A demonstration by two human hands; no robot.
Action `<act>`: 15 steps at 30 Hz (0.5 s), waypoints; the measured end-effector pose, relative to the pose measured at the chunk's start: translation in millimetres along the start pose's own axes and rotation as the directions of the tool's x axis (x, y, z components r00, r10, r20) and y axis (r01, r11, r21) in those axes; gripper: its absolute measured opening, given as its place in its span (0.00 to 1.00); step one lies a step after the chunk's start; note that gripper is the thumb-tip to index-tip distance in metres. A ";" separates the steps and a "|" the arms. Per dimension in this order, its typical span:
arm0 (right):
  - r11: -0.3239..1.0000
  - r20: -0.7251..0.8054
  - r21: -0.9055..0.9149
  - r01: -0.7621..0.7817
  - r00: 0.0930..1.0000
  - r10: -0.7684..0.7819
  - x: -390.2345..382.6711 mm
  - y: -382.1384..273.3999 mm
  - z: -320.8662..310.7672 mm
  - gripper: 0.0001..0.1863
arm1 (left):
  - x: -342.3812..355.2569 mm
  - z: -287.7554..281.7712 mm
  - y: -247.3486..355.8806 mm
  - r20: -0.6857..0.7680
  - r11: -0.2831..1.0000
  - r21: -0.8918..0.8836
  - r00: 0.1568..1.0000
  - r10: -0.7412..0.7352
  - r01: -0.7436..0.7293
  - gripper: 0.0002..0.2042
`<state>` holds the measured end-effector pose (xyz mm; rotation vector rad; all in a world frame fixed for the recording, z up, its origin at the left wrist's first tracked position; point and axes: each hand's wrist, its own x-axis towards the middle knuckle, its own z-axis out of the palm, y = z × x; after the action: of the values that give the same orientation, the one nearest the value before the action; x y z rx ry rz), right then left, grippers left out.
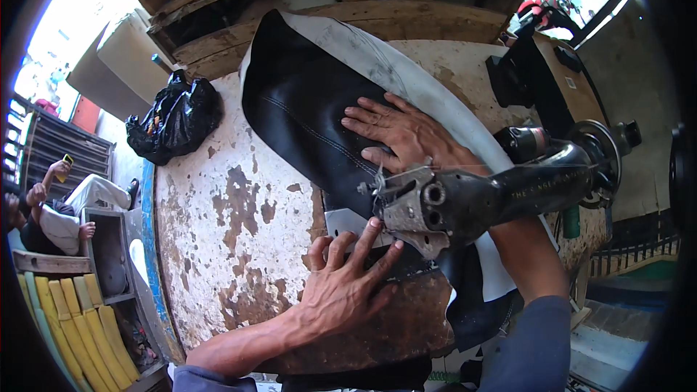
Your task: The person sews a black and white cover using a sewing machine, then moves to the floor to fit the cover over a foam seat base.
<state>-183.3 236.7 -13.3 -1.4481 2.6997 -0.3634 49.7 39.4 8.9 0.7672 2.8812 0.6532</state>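
Two bare hands work at a worktop (192, 210) with peeling pale paint, seen from above. The right grip (414, 134) lies palm down, fingers spread apart and clamped on nothing, on a black sheet (305, 94), which reaches out beyond the fingertips and carries a line of stitching just to their left. A white border (406, 72) curves past the far side of the right grip. The left grip (337, 294) also has its fingers apart, tips touching down just beside the head of a black sewing machine (465, 207); whether its thumb presses anything, I cannot tell. The machine stands right of the left grip, its arm crossing above the right forearm. A black bag (178, 120) sits well apart, left of the right grip. The step in hand looks like guiding the sheet under the needle, which the machine's head hides; the next move seems to call for both grips feeding it evenly, left fingertips clear of the needle
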 end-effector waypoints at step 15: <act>0.847 -0.155 0.323 -0.422 0.859 0.488 -122.0 -75.9 21.7 0.20 | 168.6 -79.3 -209.1 -0.735 0.852 -0.029 0.567 -0.372 0.522 0.28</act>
<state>-50.0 293.3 -24.2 -0.6869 2.8966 -0.8774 -207.3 -71.4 -4.4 -0.3835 3.6568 0.7226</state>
